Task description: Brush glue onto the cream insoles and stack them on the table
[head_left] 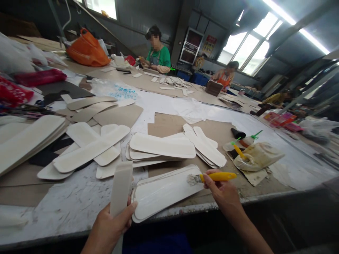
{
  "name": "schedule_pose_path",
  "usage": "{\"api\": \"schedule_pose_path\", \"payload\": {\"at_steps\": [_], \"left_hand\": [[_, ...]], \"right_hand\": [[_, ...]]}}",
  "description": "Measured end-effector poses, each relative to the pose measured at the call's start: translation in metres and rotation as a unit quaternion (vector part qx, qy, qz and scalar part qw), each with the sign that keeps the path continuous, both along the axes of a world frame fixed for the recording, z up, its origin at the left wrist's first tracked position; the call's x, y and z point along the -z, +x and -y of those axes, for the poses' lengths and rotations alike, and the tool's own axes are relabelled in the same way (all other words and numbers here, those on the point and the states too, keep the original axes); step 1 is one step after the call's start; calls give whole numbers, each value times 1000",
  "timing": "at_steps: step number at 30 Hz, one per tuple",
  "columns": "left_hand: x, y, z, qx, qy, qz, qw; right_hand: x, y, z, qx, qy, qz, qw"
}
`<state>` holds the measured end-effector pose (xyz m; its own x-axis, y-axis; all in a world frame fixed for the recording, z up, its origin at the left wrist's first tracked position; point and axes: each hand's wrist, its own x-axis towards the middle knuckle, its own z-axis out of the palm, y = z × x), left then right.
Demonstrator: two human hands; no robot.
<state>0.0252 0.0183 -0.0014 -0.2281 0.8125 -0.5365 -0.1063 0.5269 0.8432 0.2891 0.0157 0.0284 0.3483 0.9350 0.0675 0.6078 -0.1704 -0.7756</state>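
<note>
My right hand point(221, 188) grips a brush point(222, 176) by its yellow handle. The bristles rest on the right end of a white, round-ended strip point(164, 195), the top one of a small stack at the table's front edge. In my left hand point(113, 220) a narrow off-white strip point(121, 187) stands nearly upright, while the thumb presses on the left end of the stack. Just behind lies another pile of white strips point(161, 146). To the right, a cut-open plastic container point(259, 155) holds a second yellow-handled brush point(239, 151).
More strips lie crossed point(91, 150) and stacked point(31, 141) on the left. A black cone-shaped object point(237, 133) and a green-tipped bottle point(250, 140) stand behind the container. An orange bag point(87, 49) sits at the far left. Several people work across the table, one in a green top point(162, 58).
</note>
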Motion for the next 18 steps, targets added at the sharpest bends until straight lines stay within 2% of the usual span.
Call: {"api": "schedule_pose_path", "payload": {"at_steps": [5,9,11,15,18], "left_hand": [[5,0,2,7,8,1,1000],[16,-3,0,24,15,4,1000],[15,-7,0,37,47,-14,998],[1,-14,8,49,122,-38,991],[-12,-13,16,74,103,75,989]], "right_hand": [[-9,29,-2,31,22,134,990],[-26,18,2,26,56,182,981],[-36,6,4,21,83,200,976],[-46,-27,7,-10,106,138,985],[-40,-59,5,-67,70,29,995]]}}
